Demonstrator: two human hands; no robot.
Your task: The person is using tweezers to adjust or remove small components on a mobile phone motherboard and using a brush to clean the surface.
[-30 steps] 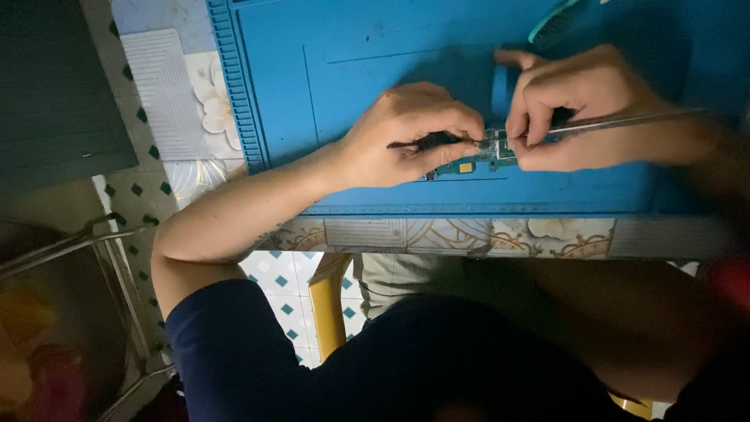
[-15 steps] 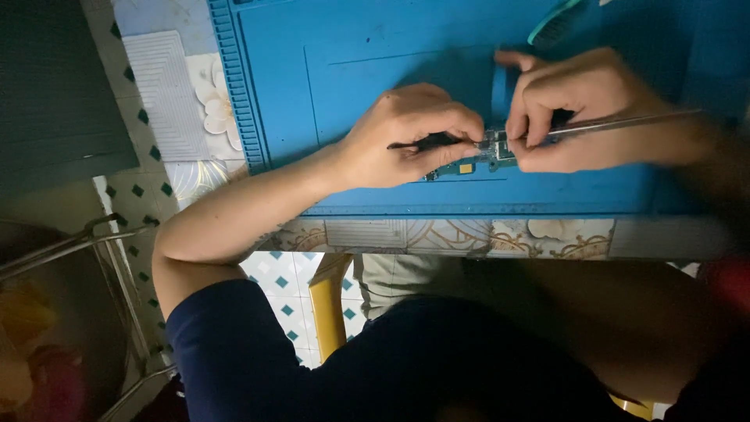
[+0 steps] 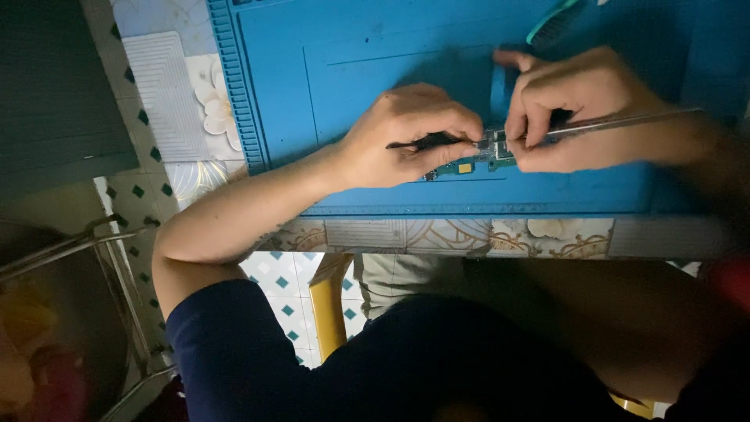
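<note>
A small green circuit board (image 3: 467,166) lies on a blue work mat (image 3: 328,70) near its front edge. My left hand (image 3: 398,141) rests on the board's left end, its fingers pinched on a thin black tool (image 3: 418,144) that points right. My right hand (image 3: 582,105) is just to the right and grips long metal tweezers (image 3: 625,121), whose tips meet the board's right end between the two hands. My fingers hide part of the board.
The mat lies on a table top with a floral pattern (image 3: 195,101). A teal brush-like tool (image 3: 553,23) lies at the mat's far edge. Below the table edge are a yellow stool leg (image 3: 328,309), a tiled floor and a metal frame (image 3: 94,242) at the left.
</note>
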